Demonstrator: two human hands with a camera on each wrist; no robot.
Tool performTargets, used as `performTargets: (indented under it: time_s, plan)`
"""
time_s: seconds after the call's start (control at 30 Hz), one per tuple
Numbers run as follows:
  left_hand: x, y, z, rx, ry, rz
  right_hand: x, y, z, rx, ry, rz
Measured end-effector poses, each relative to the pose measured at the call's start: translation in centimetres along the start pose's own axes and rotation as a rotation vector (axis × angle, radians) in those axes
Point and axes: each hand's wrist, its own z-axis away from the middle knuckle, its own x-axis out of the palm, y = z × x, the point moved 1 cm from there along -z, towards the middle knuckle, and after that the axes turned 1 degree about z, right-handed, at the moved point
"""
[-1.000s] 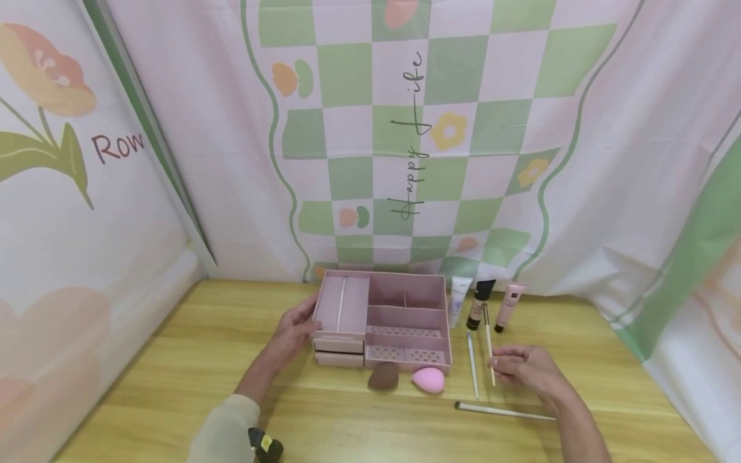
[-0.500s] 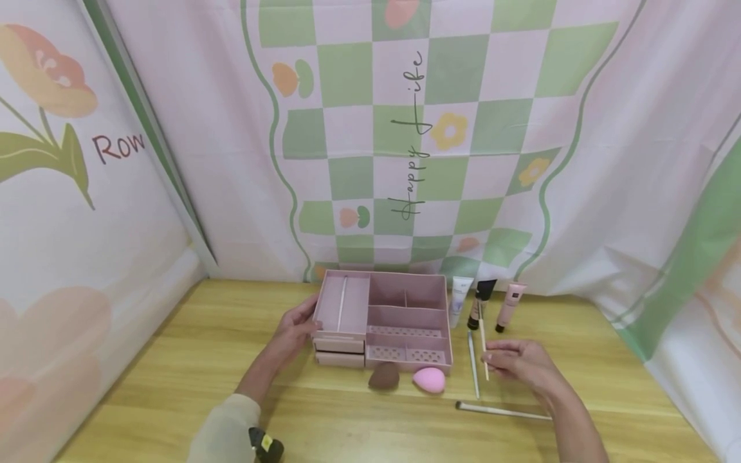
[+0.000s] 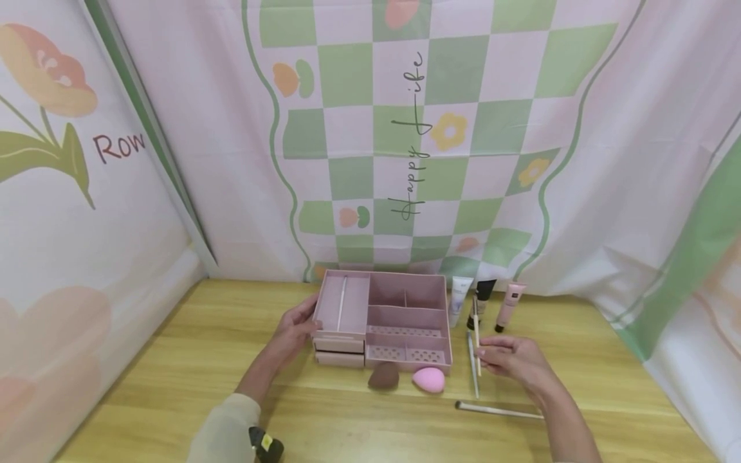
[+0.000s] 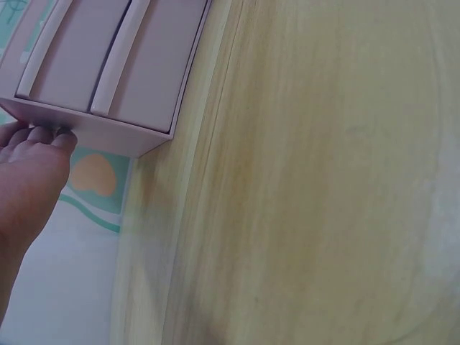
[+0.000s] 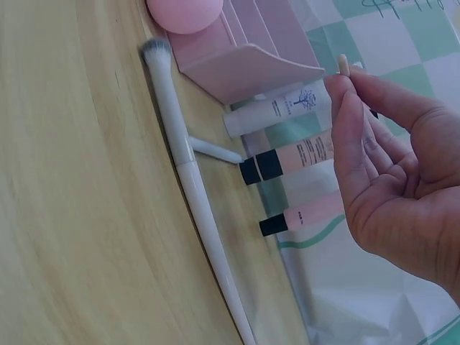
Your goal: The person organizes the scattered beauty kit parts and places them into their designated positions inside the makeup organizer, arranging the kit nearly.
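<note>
My right hand pinches a slim makeup brush between thumb and fingertips, its dark bristle end pointing up and away. In the right wrist view the pale handle end pokes out above the fingertips. My left hand rests against the left side of a pink makeup organizer, its fingertips at the side wall in the left wrist view. On the organizer's flat left top lies a thin white brush. Beneath the held brush, a pale slim brush lies on the table.
A larger white brush lies nearer the front. Brown and pink makeup sponges sit before the organizer. A white tube, a black-capped bottle and a pink tube stand near the back curtain.
My right hand has moved left with the pinched brush, from right of the pale brush to over it. My left hand and the organizer have stayed in place.
</note>
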Motion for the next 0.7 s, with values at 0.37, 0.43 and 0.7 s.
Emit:
performTargets:
  time_s: [0.37, 0.43, 0.7]
  plan:
    - [0.0, 0.0, 0.0, 0.001, -0.004, -0.005, 0.7, -0.6, -0.1, -0.006, -0.004, -0.037]
    - [0.0, 0.0, 0.0, 0.003, -0.003, -0.003, 0.9, -0.8, -0.1, -0.008, 0.002, -0.037]
    - [0.1, 0.0, 0.0, -0.003, 0.014, -0.016, 1.4, -1.1, -0.3, -0.028, 0.005, -0.048]
